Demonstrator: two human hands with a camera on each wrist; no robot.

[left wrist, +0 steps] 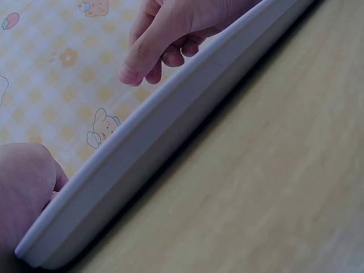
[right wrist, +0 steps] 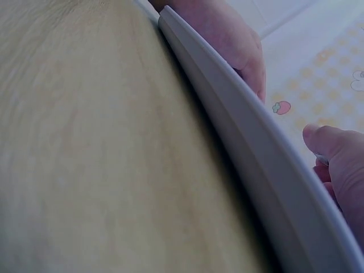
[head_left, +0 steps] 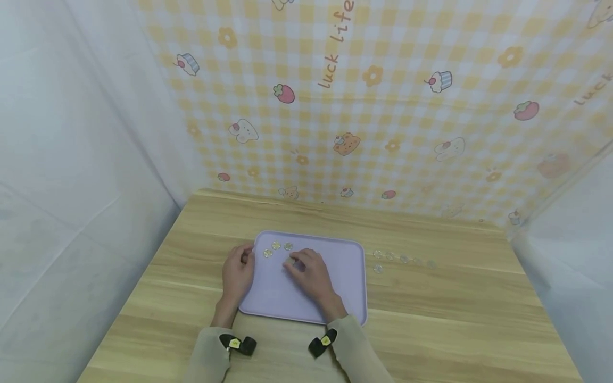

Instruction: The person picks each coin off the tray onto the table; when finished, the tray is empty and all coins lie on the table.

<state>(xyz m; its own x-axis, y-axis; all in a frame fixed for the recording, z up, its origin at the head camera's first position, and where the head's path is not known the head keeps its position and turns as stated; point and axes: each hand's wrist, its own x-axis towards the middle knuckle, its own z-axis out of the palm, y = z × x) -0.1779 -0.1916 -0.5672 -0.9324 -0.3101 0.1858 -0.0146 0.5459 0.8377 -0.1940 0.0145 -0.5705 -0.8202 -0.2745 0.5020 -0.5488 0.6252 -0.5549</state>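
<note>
A lilac tray (head_left: 335,266) lies on the wooden table. My right hand (head_left: 311,274) is over its middle and pinches a small coin (head_left: 289,261) between thumb and fingertips; a shiny bit of that coin (right wrist: 322,160) shows in the right wrist view. Three coins, one of them a shiny coin (head_left: 276,245), lie flat near the tray's far left corner. At the tray's left side, my left hand (head_left: 238,274) grips the rim with curled fingers, partly hidden from view. In the left wrist view the right hand (left wrist: 165,37) appears beyond the raised tray edge.
To the right of the tray, several more coins (head_left: 404,259) lie on the wooden table (head_left: 455,303), most in a row and one coin (head_left: 378,269) nearer me. A yellow checked cloth (head_left: 311,122) hangs behind the table, with white sheets (head_left: 72,159) at the sides.
</note>
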